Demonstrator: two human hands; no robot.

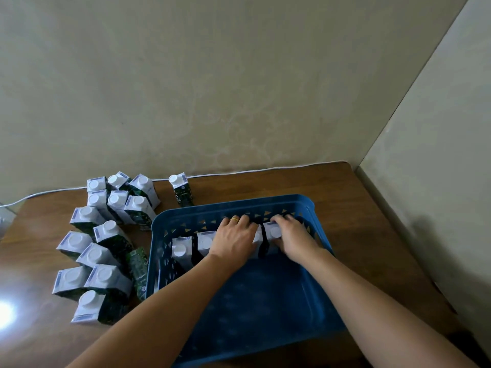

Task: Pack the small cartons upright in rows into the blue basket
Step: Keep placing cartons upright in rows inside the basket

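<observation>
I have both hands inside the blue basket (170,221), working on the first row along its far wall. My left hand (235,239) lies over the tops of the middle cartons, fingers (243,221) curled down on them; whether it is gripping one or only pressing, I cannot tell. My right hand (295,237) is closed around the end carton (273,231) at the row's 3 o'clock end, settling it upright. Two more cartons (183,249) stand at the 9 o'clock end of the row. The rest of the basket floor, toward 6 o'clock, is bare. The loose cartons (106,277) wait on the table (372,221) at the basket's 9 o'clock, with a single one (182,189) at 11 o'clock. Next, I judge, I close the gaps in this row, let go, and reach left for more.
</observation>
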